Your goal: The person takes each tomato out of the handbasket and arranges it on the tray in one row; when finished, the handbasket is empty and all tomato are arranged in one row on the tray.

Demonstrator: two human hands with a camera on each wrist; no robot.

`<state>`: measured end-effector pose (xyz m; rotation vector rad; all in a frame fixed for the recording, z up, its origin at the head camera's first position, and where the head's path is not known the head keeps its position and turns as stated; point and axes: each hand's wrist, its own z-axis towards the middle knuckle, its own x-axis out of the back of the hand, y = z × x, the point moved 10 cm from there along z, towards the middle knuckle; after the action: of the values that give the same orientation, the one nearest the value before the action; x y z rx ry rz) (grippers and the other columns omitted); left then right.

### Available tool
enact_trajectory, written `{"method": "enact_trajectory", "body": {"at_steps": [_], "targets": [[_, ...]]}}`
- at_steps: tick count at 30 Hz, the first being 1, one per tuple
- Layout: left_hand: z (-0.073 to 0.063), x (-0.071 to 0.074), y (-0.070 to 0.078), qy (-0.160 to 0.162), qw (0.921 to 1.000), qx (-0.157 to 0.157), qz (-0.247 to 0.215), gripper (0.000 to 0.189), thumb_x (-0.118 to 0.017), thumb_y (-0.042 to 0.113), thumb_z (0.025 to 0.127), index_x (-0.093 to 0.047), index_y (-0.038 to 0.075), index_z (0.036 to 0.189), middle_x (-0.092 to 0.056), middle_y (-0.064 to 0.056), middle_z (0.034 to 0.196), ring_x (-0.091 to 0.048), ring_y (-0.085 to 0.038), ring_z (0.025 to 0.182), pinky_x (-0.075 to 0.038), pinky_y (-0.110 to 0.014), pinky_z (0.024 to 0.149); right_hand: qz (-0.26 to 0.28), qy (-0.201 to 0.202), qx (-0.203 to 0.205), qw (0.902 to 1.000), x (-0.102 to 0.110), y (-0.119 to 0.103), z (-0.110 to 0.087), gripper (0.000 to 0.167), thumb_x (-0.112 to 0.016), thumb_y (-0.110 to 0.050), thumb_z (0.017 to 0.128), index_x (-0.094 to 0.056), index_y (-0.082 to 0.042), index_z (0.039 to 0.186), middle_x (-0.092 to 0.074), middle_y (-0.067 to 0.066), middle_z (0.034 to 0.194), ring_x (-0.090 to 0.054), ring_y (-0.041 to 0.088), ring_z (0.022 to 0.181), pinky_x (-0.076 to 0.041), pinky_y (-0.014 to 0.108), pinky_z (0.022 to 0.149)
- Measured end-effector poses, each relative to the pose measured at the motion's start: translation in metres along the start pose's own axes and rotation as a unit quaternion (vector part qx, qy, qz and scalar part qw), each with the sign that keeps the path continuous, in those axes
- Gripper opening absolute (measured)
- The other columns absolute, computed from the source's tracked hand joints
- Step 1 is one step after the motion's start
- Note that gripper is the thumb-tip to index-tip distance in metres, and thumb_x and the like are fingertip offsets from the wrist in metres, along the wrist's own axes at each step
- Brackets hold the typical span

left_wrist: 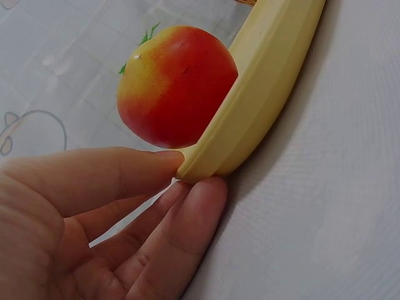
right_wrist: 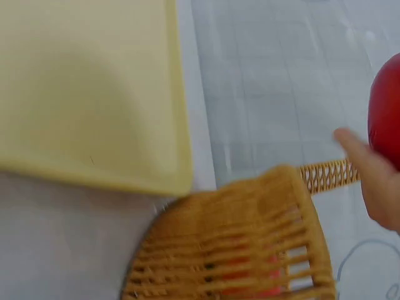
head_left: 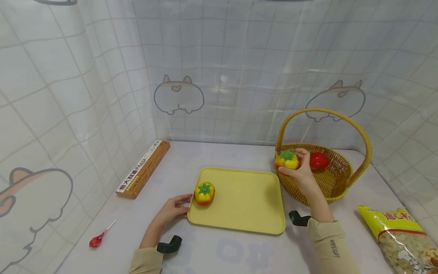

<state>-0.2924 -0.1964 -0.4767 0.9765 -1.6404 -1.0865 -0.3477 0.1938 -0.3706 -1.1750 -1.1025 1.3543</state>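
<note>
The raised tomato (head_left: pixel 288 162), yellow and red with a green leafy top, is held by the right hand (head_left: pixel 303 172) above the left part of the wicker basket (head_left: pixel 294 192), the grip clamped round its sides. From the left, a red lollipop (head_left: pixel 96 241) is laid on the white bench (head_left: pixel 205 249), its stick pointed away. Farther back, a brown pasta box (head_left: pixel 146 171) is set at a slant. Next, the left edge of the yellow tray (head_left: pixel 243 201) is pinched by the left hand (head_left: pixel 173 207), thumb above and fingertips beneath, so this grip is clamped too. Inside the tray, near that edge, a second tomato (head_left: pixel 204 193) of the same colours is stood with its green top upward. The wicker basket is placed beyond the tray's right end, its arched handle (head_left: pixel 367 148) upright, and a red fruit (head_left: pixel 319 161) is contained in it. At the far right, a yellow-topped bag (head_left: pixel 402 239) is laid, partly cut off by the view's edge.
</note>
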Motion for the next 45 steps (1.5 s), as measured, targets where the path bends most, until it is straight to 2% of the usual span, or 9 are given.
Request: {"method": "enact_trajectory", "body": {"at_steps": [6,13,20,25,28,35,45], "targets": [[0.001,0.001,-0.001,0.001,1.0000,0.008,0.003,0.051,-0.062,0.003,0.084,-0.046,-0.006,0.131,-0.050,-0.025,0.122,-0.058,-0.017,0.074,-0.055,-0.028,0.069,-0.030,-0.016,0.018,0.9993,-0.019,0.002,-0.002,0.073,-0.067,0.006,0.076,-0.018,-0.015,0.126,-0.022,0.003,0.130,-0.037,0.016,0.112,-0.045,0.013,0.084],[0.002,0.001,-0.003,0.003,0.9999,0.010,0.010,0.051,-0.062,0.004,0.084,-0.045,-0.006,0.131,-0.050,-0.025,0.123,-0.058,-0.017,0.073,-0.055,-0.028,0.069,-0.029,-0.043,0.022,0.9984,-0.045,0.013,-0.005,0.080,-0.070,0.010,0.072,-0.019,-0.011,0.131,-0.028,0.001,0.131,-0.034,0.016,0.117,-0.043,0.015,0.088],[0.002,0.002,-0.002,0.004,0.9998,0.009,0.016,0.052,-0.062,0.005,0.084,-0.045,-0.005,0.132,-0.049,-0.026,0.124,-0.058,-0.017,0.073,-0.055,-0.027,0.069,0.005,-0.073,0.018,0.9972,-0.068,0.023,-0.008,0.079,-0.066,0.012,0.072,-0.019,-0.013,0.130,-0.022,0.005,0.135,-0.035,0.020,0.116,-0.044,0.018,0.087],[0.001,0.001,0.000,0.004,0.9997,0.007,0.022,0.051,-0.062,0.004,0.084,-0.045,-0.006,0.131,-0.049,-0.027,0.124,-0.058,-0.017,0.073,-0.055,-0.027,0.069,-0.010,-0.087,0.013,0.9961,-0.084,0.032,-0.010,0.081,-0.069,0.009,0.072,-0.018,-0.009,0.133,-0.020,0.009,0.139,-0.035,0.025,0.114,-0.046,0.022,0.084],[0.003,0.002,-0.004,0.003,0.9997,0.005,0.023,0.052,-0.062,0.003,0.083,-0.045,-0.007,0.131,-0.049,-0.027,0.124,-0.059,-0.017,0.073,-0.055,-0.028,0.068,-0.027,-0.086,0.004,0.9959,-0.092,0.039,-0.011,0.083,-0.071,0.007,0.071,-0.020,-0.010,0.134,-0.021,0.012,0.140,-0.038,0.028,0.113,-0.045,0.027,0.085],[0.015,0.006,-0.026,0.004,0.9999,-0.001,0.012,0.055,-0.064,0.006,0.083,-0.044,-0.004,0.133,-0.049,-0.025,0.125,-0.059,-0.016,0.074,-0.055,-0.028,0.068,-0.044,-0.098,-0.034,0.9936,-0.116,0.057,-0.015,0.083,-0.074,0.003,0.069,-0.027,-0.017,0.134,-0.024,0.012,0.139,-0.040,0.034,0.113,-0.046,0.036,0.087],[0.018,0.006,-0.030,0.000,1.0000,-0.008,-0.004,0.055,-0.064,0.006,0.083,-0.044,-0.003,0.134,-0.050,-0.022,0.123,-0.057,-0.017,0.074,-0.054,-0.027,0.067,-0.068,-0.107,-0.073,0.9892,-0.140,0.081,-0.019,0.081,-0.076,-0.001,0.069,-0.031,-0.015,0.135,-0.029,0.016,0.138,-0.042,0.036,0.113,-0.046,0.040,0.088]]}}
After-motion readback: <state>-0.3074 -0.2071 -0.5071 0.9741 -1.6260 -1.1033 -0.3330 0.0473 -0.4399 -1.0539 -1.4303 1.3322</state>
